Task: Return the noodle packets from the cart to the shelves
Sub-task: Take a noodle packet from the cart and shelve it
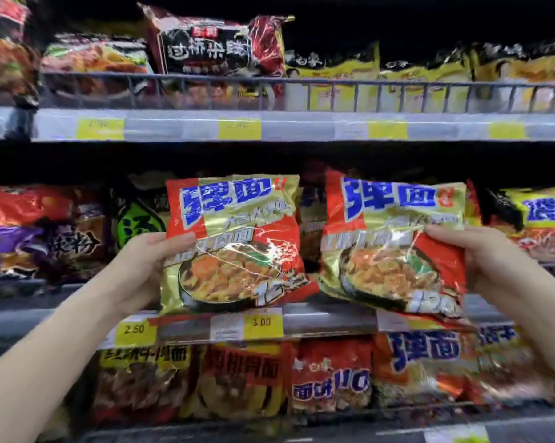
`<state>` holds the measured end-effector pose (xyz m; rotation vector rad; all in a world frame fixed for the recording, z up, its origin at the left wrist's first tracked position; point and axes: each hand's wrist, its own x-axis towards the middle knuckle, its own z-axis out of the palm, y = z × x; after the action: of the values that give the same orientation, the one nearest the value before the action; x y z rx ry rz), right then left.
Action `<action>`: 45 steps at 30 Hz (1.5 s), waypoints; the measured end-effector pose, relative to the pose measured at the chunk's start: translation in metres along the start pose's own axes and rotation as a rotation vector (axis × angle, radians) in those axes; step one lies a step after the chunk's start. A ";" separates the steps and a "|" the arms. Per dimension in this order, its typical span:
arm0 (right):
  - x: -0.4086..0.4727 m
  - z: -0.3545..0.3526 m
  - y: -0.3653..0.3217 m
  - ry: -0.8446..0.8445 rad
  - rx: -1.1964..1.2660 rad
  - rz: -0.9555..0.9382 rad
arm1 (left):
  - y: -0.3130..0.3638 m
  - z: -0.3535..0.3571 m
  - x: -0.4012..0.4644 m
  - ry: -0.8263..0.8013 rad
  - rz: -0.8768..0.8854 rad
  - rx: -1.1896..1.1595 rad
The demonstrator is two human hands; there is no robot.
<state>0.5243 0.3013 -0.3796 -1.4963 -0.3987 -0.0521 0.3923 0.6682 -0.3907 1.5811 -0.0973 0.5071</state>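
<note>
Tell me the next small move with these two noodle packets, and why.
Probably push both forward onto the middle shelf. The left hand and right hand each hold a matching red-and-gold noodle packet upright before its front edge, with a dark gap behind.

2 packets side by side, left packet (234, 244), right packet (394, 247), before middle shelf (327, 321)

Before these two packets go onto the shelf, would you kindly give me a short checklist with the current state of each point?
1. Left hand grips the left packet: ok.
2. Right hand grips the right packet: ok.
3. Both packets show the same design: ok.
4. Matching stock located: a similar packet sits on the lower shelf: ok.
5. Free room in the middle shelf behind the held packets: cannot tell, hidden.
6. Price tag belongs to this product: cannot tell.
</note>
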 end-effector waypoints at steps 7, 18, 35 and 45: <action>0.037 0.034 -0.027 0.085 -0.170 -0.172 | 0.002 0.004 -0.002 0.005 0.015 0.022; 0.073 0.085 -0.026 0.123 -0.515 -0.210 | 0.002 0.006 -0.003 -0.005 0.003 0.065; 0.118 0.125 0.006 0.144 -0.919 -0.011 | -0.001 0.008 0.001 0.014 0.040 0.115; 0.138 0.133 0.022 0.156 -1.369 -0.088 | -0.002 0.011 0.001 0.024 0.032 0.148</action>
<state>0.6292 0.4620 -0.3582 -2.7878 -0.2886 -0.6059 0.3968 0.6585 -0.3914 1.7195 -0.0681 0.5687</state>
